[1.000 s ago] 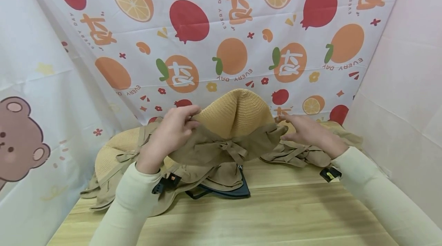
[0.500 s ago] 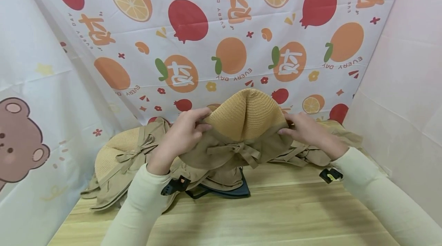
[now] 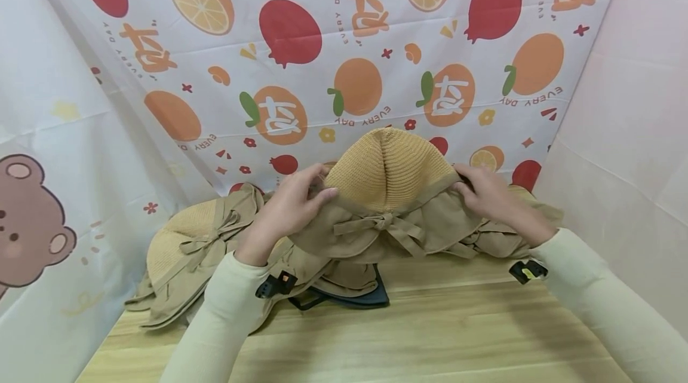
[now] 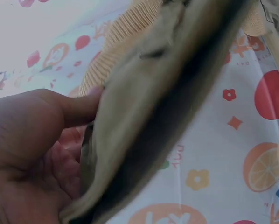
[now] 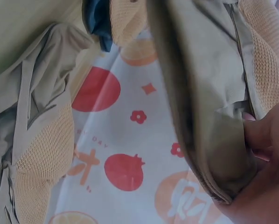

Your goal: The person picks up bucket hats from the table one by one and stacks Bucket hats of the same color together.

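Note:
A sun hat (image 3: 389, 177) with a yellow woven crown and a khaki cloth brim with a bow is held up over the table, between both hands. On its left side, my left hand (image 3: 292, 204) pinches the hat where crown and brim meet, thumb in front. My right hand (image 3: 486, 195) grips the opposite side the same way. In the left wrist view the thumb (image 4: 86, 107) presses on the khaki brim (image 4: 130, 93), whose dark underside faces the camera. The right wrist view shows the brim (image 5: 214, 93) folded down beside the right fingers.
Another hat of the same kind (image 3: 183, 233) lies at the left of the wooden table (image 3: 430, 329). More khaki hats lie under and behind the held one, with a dark blue item (image 3: 371, 296) beneath. A fruit-print curtain (image 3: 322, 24) hangs close behind.
The hat has shifted right and up a little, and its brim is spread wider. The right hand came onto the hat's side and moved outward; the left moved right with it.

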`<control>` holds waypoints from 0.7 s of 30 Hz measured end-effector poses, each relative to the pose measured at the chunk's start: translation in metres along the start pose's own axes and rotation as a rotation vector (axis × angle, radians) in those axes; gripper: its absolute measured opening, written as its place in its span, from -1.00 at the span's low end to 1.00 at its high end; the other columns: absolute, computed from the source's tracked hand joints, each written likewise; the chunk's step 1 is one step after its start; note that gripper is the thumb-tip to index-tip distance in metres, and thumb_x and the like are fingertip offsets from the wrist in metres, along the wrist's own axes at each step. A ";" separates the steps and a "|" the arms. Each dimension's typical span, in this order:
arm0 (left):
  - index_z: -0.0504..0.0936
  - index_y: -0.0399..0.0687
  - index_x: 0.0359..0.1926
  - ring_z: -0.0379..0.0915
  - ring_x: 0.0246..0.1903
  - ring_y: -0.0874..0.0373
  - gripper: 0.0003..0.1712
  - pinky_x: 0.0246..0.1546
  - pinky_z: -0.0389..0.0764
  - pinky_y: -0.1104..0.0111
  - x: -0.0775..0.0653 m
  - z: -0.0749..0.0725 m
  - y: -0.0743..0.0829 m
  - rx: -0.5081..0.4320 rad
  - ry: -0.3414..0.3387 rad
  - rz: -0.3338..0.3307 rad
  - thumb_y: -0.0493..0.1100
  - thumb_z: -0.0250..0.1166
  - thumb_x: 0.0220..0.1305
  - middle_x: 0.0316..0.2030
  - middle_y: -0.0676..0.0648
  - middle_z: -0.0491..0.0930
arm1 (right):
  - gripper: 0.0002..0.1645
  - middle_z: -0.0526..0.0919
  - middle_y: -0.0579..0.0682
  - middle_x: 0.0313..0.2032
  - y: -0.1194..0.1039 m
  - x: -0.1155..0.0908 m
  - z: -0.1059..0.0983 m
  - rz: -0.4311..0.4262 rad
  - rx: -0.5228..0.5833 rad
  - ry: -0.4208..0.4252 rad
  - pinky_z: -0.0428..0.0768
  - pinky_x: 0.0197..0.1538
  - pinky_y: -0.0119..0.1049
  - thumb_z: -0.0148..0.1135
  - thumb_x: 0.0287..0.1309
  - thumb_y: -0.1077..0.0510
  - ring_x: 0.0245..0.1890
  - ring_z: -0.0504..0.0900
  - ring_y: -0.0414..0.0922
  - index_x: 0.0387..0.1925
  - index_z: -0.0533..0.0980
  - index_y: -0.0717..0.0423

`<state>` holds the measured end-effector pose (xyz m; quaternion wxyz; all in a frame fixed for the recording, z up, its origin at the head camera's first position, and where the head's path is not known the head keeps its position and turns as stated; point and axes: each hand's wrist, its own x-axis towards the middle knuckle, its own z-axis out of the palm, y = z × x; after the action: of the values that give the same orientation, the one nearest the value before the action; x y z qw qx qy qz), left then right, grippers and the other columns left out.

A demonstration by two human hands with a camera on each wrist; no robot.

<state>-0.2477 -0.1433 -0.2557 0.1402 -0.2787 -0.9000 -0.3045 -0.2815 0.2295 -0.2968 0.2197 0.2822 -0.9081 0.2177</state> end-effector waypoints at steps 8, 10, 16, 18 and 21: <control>0.60 -0.11 0.14 0.31 -0.48 0.11 -0.66 -0.37 0.37 0.27 0.005 0.007 -0.016 -0.002 -0.069 -0.071 -0.12 0.35 0.42 -0.47 -0.06 0.48 | -0.91 0.51 -0.03 -0.54 0.015 -0.008 -0.022 0.024 -0.041 0.034 0.36 -0.36 -0.30 0.23 0.35 0.36 -0.52 0.39 -0.17 -0.29 0.58 0.17; 0.57 -0.11 0.21 0.31 -0.49 0.12 -0.61 -0.38 0.37 0.27 0.005 0.010 -0.020 -0.011 -0.082 -0.074 -0.15 0.35 0.42 -0.46 -0.06 0.47 | -0.94 0.55 0.02 -0.53 0.023 -0.010 -0.027 0.030 -0.059 0.044 0.35 -0.37 -0.30 0.24 0.34 0.36 -0.53 0.39 -0.16 -0.26 0.59 0.19; 0.56 -0.12 0.28 0.69 -0.32 0.13 -0.55 -0.23 0.66 0.23 0.014 0.022 -0.023 -0.079 -0.081 -0.043 -0.27 0.34 0.40 -0.20 -0.15 0.67 | -0.91 0.62 0.03 -0.51 0.050 -0.016 -0.038 0.071 -0.099 0.009 0.31 -0.40 -0.32 0.27 0.36 0.29 -0.55 0.37 -0.20 -0.17 0.67 0.18; 0.59 -0.12 0.28 0.74 -0.29 0.10 -0.54 -0.21 0.70 0.19 0.018 0.027 -0.021 -0.101 -0.086 -0.038 -0.26 0.36 0.39 -0.13 -0.19 0.70 | -0.94 0.59 -0.02 -0.54 0.058 -0.018 -0.040 0.092 -0.107 -0.008 0.31 -0.41 -0.33 0.29 0.35 0.28 -0.55 0.36 -0.22 -0.24 0.67 0.16; 0.62 -0.13 0.27 0.77 -0.26 0.10 -0.54 -0.22 0.72 0.20 0.026 0.035 -0.016 -0.103 -0.097 -0.045 -0.23 0.38 0.38 -0.04 -0.20 0.70 | -0.93 0.61 -0.04 -0.54 0.068 -0.019 -0.043 0.111 -0.112 -0.019 0.32 -0.42 -0.34 0.33 0.32 0.28 -0.55 0.37 -0.22 -0.30 0.69 0.17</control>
<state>-0.2811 -0.1207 -0.2795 0.0752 -0.2794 -0.8949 -0.3397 -0.2967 0.3108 -0.2905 0.2143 0.2209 -0.9351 0.1758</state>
